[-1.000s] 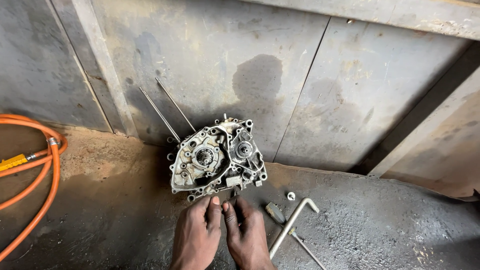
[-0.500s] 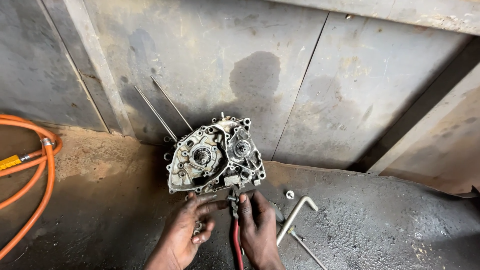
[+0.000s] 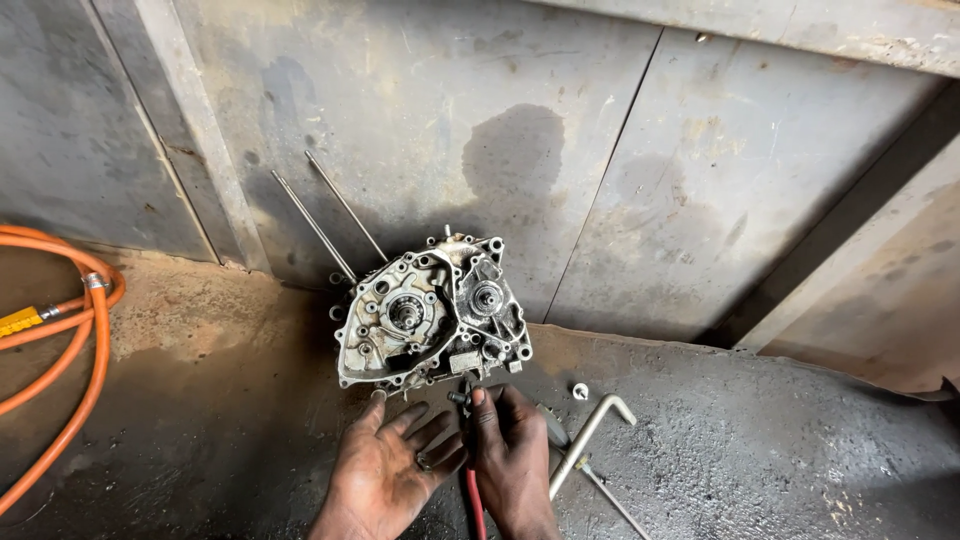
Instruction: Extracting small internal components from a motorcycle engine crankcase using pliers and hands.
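Observation:
A grimy metal engine crankcase (image 3: 430, 312) stands on the dirty concrete floor, with two long studs (image 3: 330, 220) sticking up to the upper left. My left hand (image 3: 385, 470) lies palm up just below the case, fingers apart, with a small dark part resting on the palm. My right hand (image 3: 512, 455) grips a red-handled tool (image 3: 474, 490) whose metal tip touches the lower edge of the case.
An orange hose (image 3: 70, 340) with a metal fitting curls at the left. An L-shaped metal wrench (image 3: 590, 435) and a small nut (image 3: 580, 390) lie right of my hands. Stained metal wall panels (image 3: 600, 150) rise behind the case.
My left hand has turned palm up and opened. My right hand has taken up the red-handled tool and brought its tip to the case's lower edge.

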